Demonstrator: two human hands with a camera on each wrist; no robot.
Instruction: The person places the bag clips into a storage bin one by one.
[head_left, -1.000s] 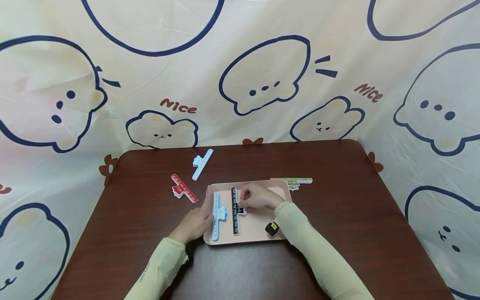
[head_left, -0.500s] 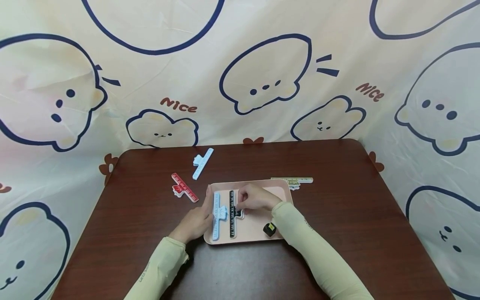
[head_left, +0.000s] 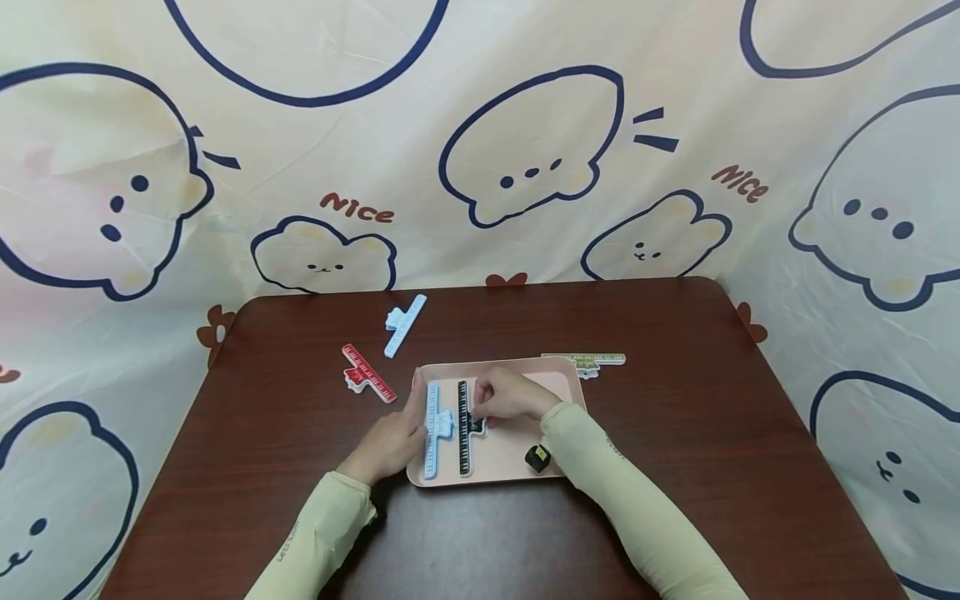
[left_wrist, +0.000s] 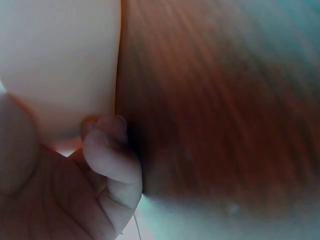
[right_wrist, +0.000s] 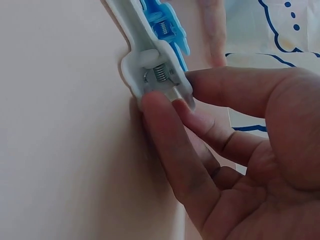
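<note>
A pink tray lies on the table, and my left hand grips its left edge. In the left wrist view, fingers curl against the tray's pale side. My right hand pinches the handle of a black ruler-patterned bag clip, which stands lengthwise in the tray. The right wrist view shows the clip's white handle and spring between thumb and fingers. Left of it, a light blue bag clip lies roughly parallel in the tray.
Outside the tray, a red clip and another light blue clip lie at the back left. A green-yellow clip sits behind the tray's right corner. A small black block with a yellow mark shows beside the right sleeve.
The black clip has shifted slightly left and toward the near edge of the tray in my right hand, then stayed nearly still. My left hand keeps its place on the tray.
</note>
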